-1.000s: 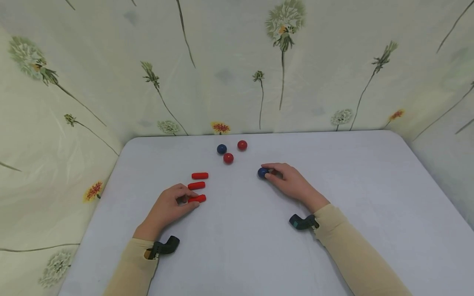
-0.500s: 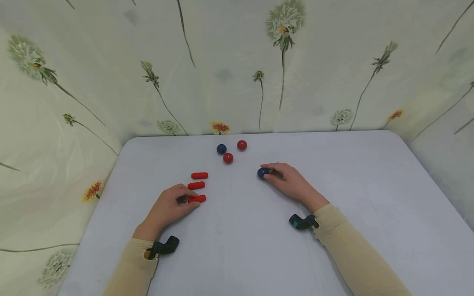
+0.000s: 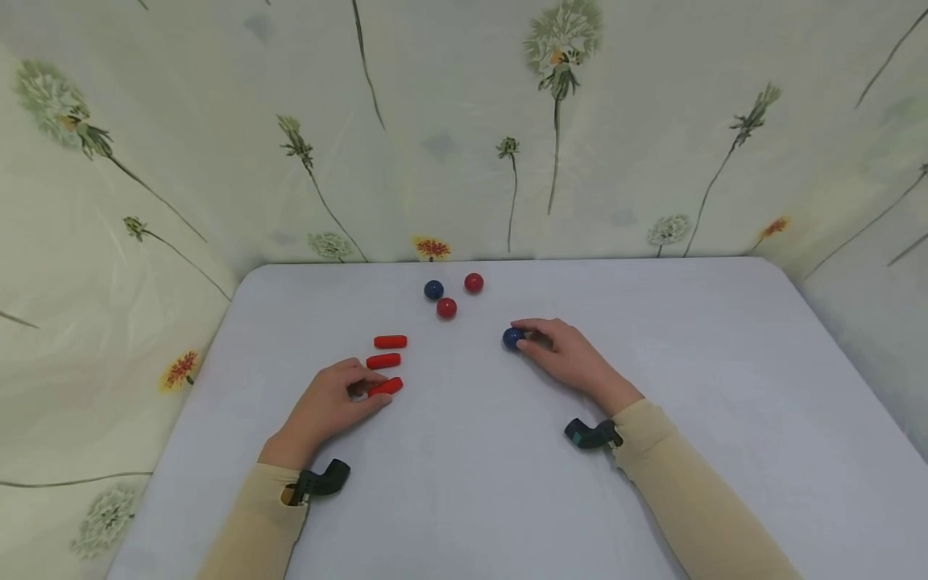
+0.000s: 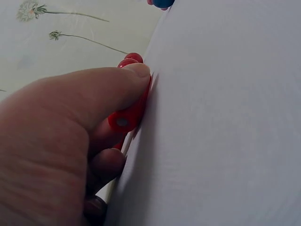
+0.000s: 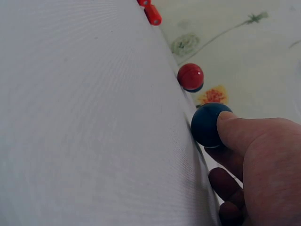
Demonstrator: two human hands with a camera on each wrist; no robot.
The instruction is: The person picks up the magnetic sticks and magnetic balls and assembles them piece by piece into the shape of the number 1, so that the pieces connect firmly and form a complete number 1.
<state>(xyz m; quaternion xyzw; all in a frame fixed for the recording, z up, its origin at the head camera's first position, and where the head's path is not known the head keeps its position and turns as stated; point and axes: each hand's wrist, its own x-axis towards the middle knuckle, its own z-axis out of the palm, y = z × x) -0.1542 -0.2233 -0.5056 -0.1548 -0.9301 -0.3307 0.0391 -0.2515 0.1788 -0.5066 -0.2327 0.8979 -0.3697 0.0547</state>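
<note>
My left hand (image 3: 326, 407) pinches the nearest of three short red sticks (image 3: 388, 386) between thumb and fingers, low over the white tabletop. In the left wrist view the round end of that red stick (image 4: 124, 117) shows below the thumb. The other sticks, a middle one (image 3: 383, 361) and a far one (image 3: 390, 341), lie roughly parallel just beyond it. To the right, my right hand (image 3: 569, 354) holds a glossy blue ball (image 3: 511, 339) by its right side. From the right wrist, the thumb presses on this blue ball (image 5: 205, 125); the fingertips behind it are partly hidden.
Near the table's back edge sit a second blue ball (image 3: 433, 290) and two red balls, one in front (image 3: 446, 308) and one farther right (image 3: 474, 283). A flower-printed cloth (image 3: 616, 145) hangs behind the white table (image 3: 464, 483).
The red stick in my left hand has tilted slightly, its right end now angled a little farther from me. My right hand and the blue ball look nearly still.
</note>
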